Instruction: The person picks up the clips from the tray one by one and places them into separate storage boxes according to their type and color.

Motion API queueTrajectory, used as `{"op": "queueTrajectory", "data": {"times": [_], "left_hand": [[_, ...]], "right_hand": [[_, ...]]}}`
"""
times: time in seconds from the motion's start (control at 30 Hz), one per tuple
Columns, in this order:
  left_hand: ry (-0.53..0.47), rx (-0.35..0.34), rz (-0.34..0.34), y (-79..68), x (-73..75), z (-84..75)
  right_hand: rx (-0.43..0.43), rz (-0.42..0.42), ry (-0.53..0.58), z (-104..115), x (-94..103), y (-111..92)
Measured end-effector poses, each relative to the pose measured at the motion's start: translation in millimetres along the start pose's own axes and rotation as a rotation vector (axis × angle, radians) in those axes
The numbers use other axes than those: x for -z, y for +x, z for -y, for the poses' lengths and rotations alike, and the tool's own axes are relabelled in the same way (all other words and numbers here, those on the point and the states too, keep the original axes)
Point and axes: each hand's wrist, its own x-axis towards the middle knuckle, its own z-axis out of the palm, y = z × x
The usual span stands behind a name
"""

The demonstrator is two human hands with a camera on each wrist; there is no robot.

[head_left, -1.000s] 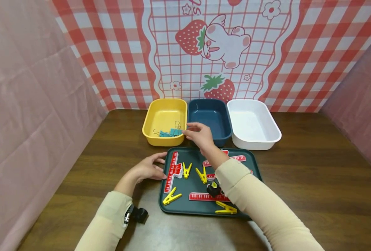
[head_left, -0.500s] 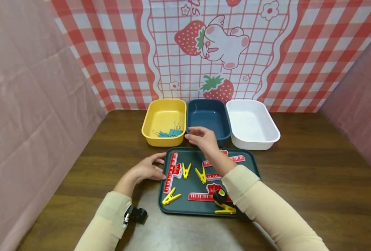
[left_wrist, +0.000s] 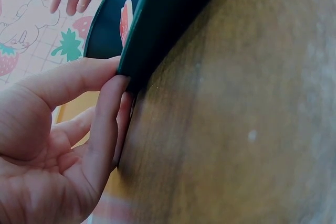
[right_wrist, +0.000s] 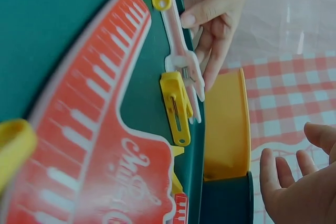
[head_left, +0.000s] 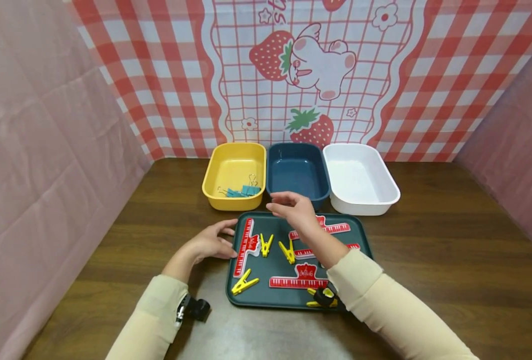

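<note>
My left hand (head_left: 209, 242) pinches the left rim of the dark green tray (head_left: 266, 270), thumb on top and fingers on the outer side. My right hand (head_left: 296, 212) hovers over the tray's back edge, in front of the navy bin (head_left: 298, 175), fingers loosely bent and holding nothing. On the tray lie several yellow clothespins (head_left: 244, 283) and several red piano-keyboard clips (head_left: 298, 282), some partly hidden under my right forearm. Teal binder clips (head_left: 250, 190) rest near the front of the yellow bin (head_left: 234, 202).
The yellow, navy and white (head_left: 360, 207) bins stand side by side behind the tray, on a brown wooden table (head_left: 441, 240). A checked strawberry cloth (head_left: 175, 85) hangs at the back, with pink cloth (head_left: 58, 150) along the sides.
My right hand has drawn back from the yellow bin's front right corner, toward me and to the right. The left hand stays at the tray rim. The clips have not moved.
</note>
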Motion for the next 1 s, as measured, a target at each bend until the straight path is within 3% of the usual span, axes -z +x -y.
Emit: {"op": "queueTrajectory", "data": {"times": [0.33, 1.0], "left_hand": [[0.006, 0.004, 0.003, -0.5, 1.3, 0.1], [-0.007, -0.001, 0.001, -2.7, -0.6, -1.6]], "right_hand": [[-0.023, 0.025, 0.007, -3.0, 2.0, -15.1], [-0.038, -0.019, -0.042, -21.2, 25.8, -42.2]]}}
